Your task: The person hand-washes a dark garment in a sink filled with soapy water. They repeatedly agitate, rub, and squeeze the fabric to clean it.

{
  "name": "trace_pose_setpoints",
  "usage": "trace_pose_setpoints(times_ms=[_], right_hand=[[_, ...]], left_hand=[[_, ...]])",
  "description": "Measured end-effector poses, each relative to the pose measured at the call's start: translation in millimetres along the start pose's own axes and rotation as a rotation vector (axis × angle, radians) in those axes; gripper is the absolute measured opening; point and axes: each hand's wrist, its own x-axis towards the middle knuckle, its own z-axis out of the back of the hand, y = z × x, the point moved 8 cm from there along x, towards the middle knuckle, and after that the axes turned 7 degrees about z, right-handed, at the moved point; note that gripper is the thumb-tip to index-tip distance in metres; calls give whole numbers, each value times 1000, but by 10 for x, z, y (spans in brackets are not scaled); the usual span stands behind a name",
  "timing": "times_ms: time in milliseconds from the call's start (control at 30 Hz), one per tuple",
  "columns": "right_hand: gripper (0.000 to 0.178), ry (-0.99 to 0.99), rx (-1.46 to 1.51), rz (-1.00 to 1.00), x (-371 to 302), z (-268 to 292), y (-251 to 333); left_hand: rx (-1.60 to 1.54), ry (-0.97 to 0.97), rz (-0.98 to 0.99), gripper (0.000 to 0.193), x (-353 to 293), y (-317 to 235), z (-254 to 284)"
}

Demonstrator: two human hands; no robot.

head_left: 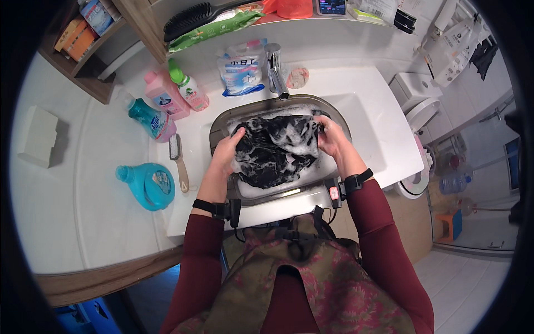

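Note:
A wet black garment [272,150], streaked with white suds, is spread between my two hands over a grey basin [219,119] of foamy water. My left hand [227,149] grips its left edge, thumb on top and fingers hidden beneath. At the upper right edge, my right hand [332,137] pinches the cloth, thumb and fingers closed on it. The basin sits in the white sink [364,128], below the chrome faucet [275,72]. Which kind of garment it is cannot be made out.
Left of the basin lie a scrub brush [179,164] and a teal detergent bottle [150,186]. Behind them stand a green-and-pink bottle [158,119], a pink bottle [167,94] and a green-capped bottle [189,86]. A detergent bag [242,69] rests beside the faucet. A toilet [414,172] is at right.

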Motion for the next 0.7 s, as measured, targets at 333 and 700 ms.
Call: trace_pose_setpoints(times_ms=[333,700], right_hand=[[25,-8,-626,248,-260,148,178],[18,-378,-699,521,-74,642,443]], left_hand=[[-115,-1,48,55,-62,81,154],[293,-262,87,49,175,197,432]])
